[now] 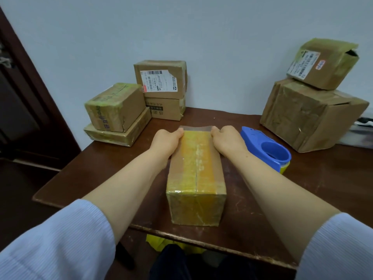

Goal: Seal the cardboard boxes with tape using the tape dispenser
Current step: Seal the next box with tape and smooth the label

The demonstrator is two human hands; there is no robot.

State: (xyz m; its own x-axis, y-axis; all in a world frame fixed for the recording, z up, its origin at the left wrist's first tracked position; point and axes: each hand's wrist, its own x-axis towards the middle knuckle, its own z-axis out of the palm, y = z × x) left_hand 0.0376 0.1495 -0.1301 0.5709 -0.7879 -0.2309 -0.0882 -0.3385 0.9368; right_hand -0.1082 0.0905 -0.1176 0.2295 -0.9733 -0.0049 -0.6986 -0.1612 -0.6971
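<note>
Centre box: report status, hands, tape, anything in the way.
Hands: left hand and right hand pinch tape strip corners at far end of box. Strip end not yet pressed down. Tape dispenser lies right of box, untouched. Nothing blocking.

Left of the central box (196, 178): bare surface (90, 172), passable. Right side: tape dispenser (266, 146) obstructs, just beside that box. Rear corners: left stacks (113, 106), right stack (298, 116); open gap between them.

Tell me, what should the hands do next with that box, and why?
Probably fold the tape flap down over the far end of the box and press it flat. The left hand and right hand pinch its corners, it sticks out loose past the edge, and the blue tape dispenser lies aside.
</note>
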